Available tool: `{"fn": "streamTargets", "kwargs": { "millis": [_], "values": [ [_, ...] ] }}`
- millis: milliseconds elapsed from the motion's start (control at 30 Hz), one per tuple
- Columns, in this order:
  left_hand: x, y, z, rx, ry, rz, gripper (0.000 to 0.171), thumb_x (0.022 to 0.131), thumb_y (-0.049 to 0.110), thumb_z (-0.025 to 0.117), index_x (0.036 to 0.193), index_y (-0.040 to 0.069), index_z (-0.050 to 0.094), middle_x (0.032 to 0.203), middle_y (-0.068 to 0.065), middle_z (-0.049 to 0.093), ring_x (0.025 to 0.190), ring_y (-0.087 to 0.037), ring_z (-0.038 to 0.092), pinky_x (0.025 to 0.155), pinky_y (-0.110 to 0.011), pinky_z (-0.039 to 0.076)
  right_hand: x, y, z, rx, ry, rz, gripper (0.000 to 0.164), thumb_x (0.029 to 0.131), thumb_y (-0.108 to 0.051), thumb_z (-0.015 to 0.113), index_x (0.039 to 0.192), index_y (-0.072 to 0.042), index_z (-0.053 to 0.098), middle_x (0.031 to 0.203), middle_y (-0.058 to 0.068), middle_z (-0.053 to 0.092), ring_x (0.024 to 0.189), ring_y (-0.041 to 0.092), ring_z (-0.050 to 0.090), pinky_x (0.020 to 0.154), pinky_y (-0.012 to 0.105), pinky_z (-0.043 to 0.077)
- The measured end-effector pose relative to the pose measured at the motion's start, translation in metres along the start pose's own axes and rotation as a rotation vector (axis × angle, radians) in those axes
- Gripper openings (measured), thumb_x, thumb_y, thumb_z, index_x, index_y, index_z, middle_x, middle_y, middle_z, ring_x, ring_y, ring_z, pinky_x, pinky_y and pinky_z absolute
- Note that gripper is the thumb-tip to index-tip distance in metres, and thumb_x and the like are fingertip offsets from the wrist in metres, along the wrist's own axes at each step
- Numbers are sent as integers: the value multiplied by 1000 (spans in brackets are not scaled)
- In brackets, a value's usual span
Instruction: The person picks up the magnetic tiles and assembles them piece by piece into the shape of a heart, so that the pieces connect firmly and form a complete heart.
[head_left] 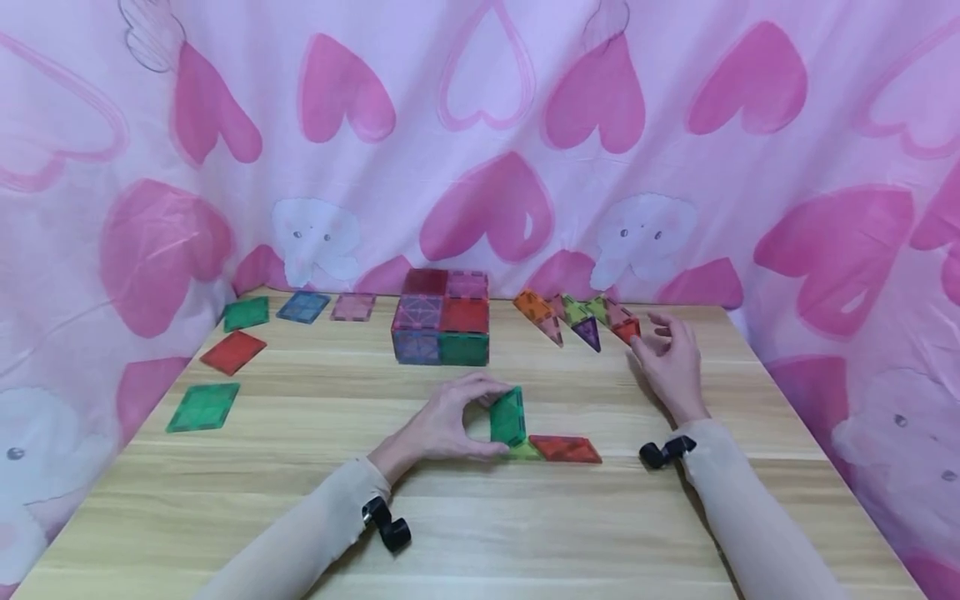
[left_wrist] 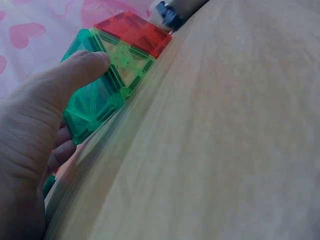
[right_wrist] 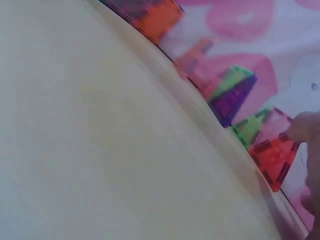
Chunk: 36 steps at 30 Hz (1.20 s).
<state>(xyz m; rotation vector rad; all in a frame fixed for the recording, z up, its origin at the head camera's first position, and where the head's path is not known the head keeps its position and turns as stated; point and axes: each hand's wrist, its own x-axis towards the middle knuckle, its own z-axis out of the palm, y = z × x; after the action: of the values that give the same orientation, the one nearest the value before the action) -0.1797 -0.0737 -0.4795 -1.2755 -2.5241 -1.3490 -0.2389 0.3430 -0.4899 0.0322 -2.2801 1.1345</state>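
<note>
The left hand [head_left: 461, 417] is clamped on a green magnetic tile [head_left: 507, 417], thumb on one side and fingers on the other, holding it raised on edge above the desk [head_left: 480, 533]. Its lower edge meets a yellow-green triangle tile [head_left: 527, 451], beside which lies a red tile [head_left: 564, 448]. If the pinch loosened, the green tile could topple; a sideways nudge might part it from the triangle (how strongly the edges cling, I cannot tell).

The right hand [head_left: 671, 364] has its thumb and fingers apart at a red triangle tile [head_left: 626, 331], the nearest in a zigzag row; whether it truly touches it is hard to tell. Lifting that one could drag its neighbours, should their magnets hold, including the purple triangle tile [head_left: 587, 335].

Farther out, a box of coloured tiles [head_left: 465, 314] stands at the back. On the left lie loose green, red, blue and pink tiles [head_left: 203, 407], before a heart-patterned curtain [head_left: 487, 200].
</note>
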Motion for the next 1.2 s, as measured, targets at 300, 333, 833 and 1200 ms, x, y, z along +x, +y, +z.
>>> {"fn": "streamTargets", "kwargs": {
  "millis": [300, 333, 833, 1200],
  "values": [
    [4, 2, 1, -11, -9, -9, 81, 83, 39, 101, 155, 25, 65, 138, 14, 63, 123, -7, 64, 110, -31, 56, 15, 0, 2, -82, -4, 11, 30, 97, 0, 73, 127, 6, 74, 114, 23, 68, 95, 26, 64, 80, 14, 46],
    [4, 2, 1, -9, -8, -9, 81, 83, 39, 101, 154, 25, 65, 138, 14, 63, 123, -7, 64, 110, -31, 56, 15, -1, 1, -85, 1, 14, 28, 97, 0, 73, 125, 7, 74, 112, 23, 70, 94, 24, 63, 80, 14, 45],
    [1, 2, 8, -14, -33, 1, 82, 84, 39, 99, 156, 25, 63, 138, 13, 63, 124, -7, 63, 110, -31, 56, -30, 5, -49, -202, 52, 192, 33, 100, -6, 65, 130, 6, 73, 113, 21, 63, 102, 26, 56, 86, 30, 39],
    [-1, 1, 0, -23, -24, 2, 83, 84, 37, 100, 156, 23, 64, 139, 11, 63, 125, -9, 64, 112, -31, 55, -55, 1, -73, -205, -65, 172, 28, 111, -10, 62, 134, 2, 71, 124, 27, 74, 86, -13, 50, 82, 18, 44]
  ]
}}
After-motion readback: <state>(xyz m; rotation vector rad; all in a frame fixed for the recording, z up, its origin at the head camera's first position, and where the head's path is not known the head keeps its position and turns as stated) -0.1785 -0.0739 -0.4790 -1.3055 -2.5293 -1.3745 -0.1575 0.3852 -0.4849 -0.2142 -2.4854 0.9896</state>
